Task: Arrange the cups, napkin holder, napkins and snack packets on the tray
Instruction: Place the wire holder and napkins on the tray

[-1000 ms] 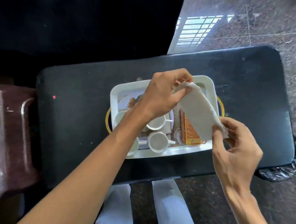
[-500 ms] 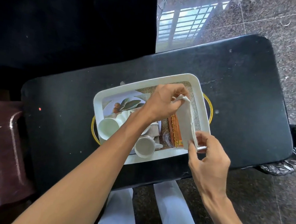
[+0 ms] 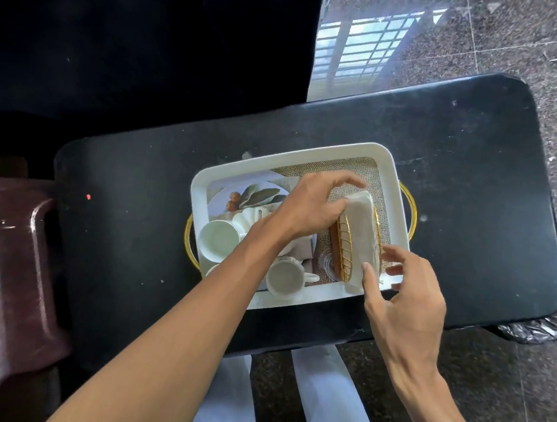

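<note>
Napkins [image 3: 360,232]: sitting folded in the gold wire holder [image 3: 343,247], on the tray's [image 3: 296,151] right side.
Left hand [image 3: 311,207]: hovering loosely open over the napkins' far end, with the thumb touching their edge.
Right hand [image 3: 405,291]: touching the napkins' near end with its thumb, fingers relaxed and gripping nothing.
Cups [image 3: 220,239]: sitting in the tray's left half.

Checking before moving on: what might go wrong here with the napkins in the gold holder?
The napkins seem to overhang the napkin holder's near end, so they may slump out once the right hand leaves. The left hand's forearm crosses above the cups; pulling back might knock one.
</note>
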### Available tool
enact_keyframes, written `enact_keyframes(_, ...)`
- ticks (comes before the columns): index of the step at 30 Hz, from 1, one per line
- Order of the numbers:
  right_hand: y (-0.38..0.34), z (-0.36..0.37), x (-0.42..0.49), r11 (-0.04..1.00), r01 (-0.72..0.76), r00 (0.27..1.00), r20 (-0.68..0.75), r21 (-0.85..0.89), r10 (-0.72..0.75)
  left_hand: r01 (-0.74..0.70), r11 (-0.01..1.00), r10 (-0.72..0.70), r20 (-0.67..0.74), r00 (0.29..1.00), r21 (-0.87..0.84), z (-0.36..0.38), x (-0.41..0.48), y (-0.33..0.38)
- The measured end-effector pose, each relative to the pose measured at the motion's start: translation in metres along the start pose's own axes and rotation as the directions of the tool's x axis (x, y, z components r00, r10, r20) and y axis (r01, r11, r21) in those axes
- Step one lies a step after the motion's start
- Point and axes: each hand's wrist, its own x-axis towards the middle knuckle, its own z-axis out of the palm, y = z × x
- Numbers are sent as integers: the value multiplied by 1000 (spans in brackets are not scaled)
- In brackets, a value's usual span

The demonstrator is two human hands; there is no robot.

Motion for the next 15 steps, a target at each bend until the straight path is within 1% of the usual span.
enact_keyframes(2,-10,-2,2,1000,13,1000,4,7,-13,7,996,-17,-112,994,-86,-9,-15,-6)
enact_keyframes(4,-25,-2,6,999,34,999,26,41,-35,28,976,-72,-202,977,-216,-21,-37,-16)
enact_keyframes(6,-46,3,9,994,62,995,75,85,-68,55,945,-150,-276,949,-323,-35,-66,-28)
enact_keyframes(8,-67,14,11,984,109,980,150,142,-130,74,916,-229,-364,903,-394,-51,-100,-40)
enact_keyframes(10,-79,28,13,969,131,942,278,210,-188,75,883,-320,-477,819,-464,-69,-138,-51)
enact_keyframes(11,-85,36,14,964,126,907,365,235,-207,67,860,-369,-526,766,-505,-79,-158,-58)
enact_keyframes(13,-101,53,19,964,114,815,533,242,-230,38,803,-465,-586,664,-595,-99,-197,-71)
enact_keyframes(14,-107,67,22,966,108,777,587,234,-229,23,777,-509,-607,611,-629,-109,-217,-78)
enact_keyframes(15,-113,81,21,963,108,754,611,248,-242,10,758,-546,-627,556,-652,-118,-236,-86)
